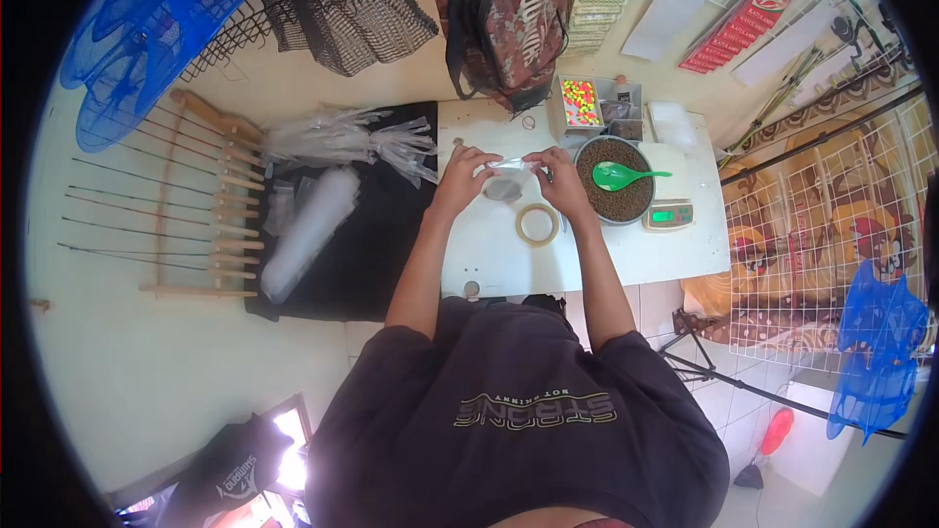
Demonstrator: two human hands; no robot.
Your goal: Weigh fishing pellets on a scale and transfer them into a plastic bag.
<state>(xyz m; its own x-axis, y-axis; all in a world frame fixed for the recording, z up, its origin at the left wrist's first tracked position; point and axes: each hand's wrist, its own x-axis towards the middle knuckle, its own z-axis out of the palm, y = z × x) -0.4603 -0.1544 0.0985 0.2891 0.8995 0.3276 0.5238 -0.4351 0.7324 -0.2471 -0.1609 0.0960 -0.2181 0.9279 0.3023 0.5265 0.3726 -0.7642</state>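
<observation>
Between my hands is a small clear plastic bag point(505, 183) with dark contents gathered at its bottom. My left hand point(463, 177) pinches the upper left corner of the bag's mouth. At the upper right corner, my right hand point(559, 177) grips the plastic between thumb and fingers. A roll of clear tape point(537, 224) lies flat on the white table just below the bag. Right of my right hand stands a round tub of brown pellets point(620, 211), with a green plastic spoon point(618, 176) resting on them.
A digital scale point(668, 215) sits beside the tub on the white table point(499, 264). Behind it is a box of colourful floats point(580, 103). Plastic bags point(330, 139) and a clear plastic roll point(312, 235) lie on black cloth at left. A camouflage backpack point(506, 37) hangs ahead.
</observation>
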